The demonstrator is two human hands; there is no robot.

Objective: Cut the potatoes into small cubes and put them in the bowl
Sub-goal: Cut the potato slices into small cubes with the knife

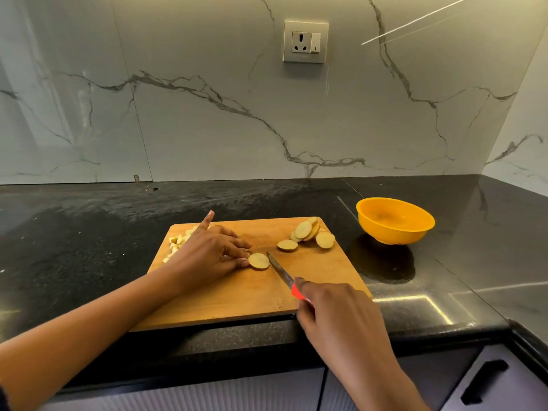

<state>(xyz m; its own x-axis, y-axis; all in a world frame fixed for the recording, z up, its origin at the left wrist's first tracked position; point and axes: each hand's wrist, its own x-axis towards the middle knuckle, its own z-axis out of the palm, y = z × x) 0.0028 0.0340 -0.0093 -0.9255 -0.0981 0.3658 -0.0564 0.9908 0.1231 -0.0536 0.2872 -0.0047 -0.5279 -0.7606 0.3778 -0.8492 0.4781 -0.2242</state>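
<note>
At the cutting board's (pixel 237 298) near edge, your right hand (pixel 335 315) grips the knife (pixel 280 269). At the board's middle, your left hand (pixel 213 250) pins one potato slice (pixel 259 260) under curled fingertips, with the blade tip just beside it. Uncut slices (pixel 308 231) lie at its far right corner and cubes (pixel 178 241) at its far left. The bowl (pixel 394 221) stands beyond its right side with no potato visible. Judged step: dicing. The next cut calls for tucked fingertips.

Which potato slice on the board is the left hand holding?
The slice next to the knife tip, held by the left hand. The other slices lie untouched at the far right.
</note>
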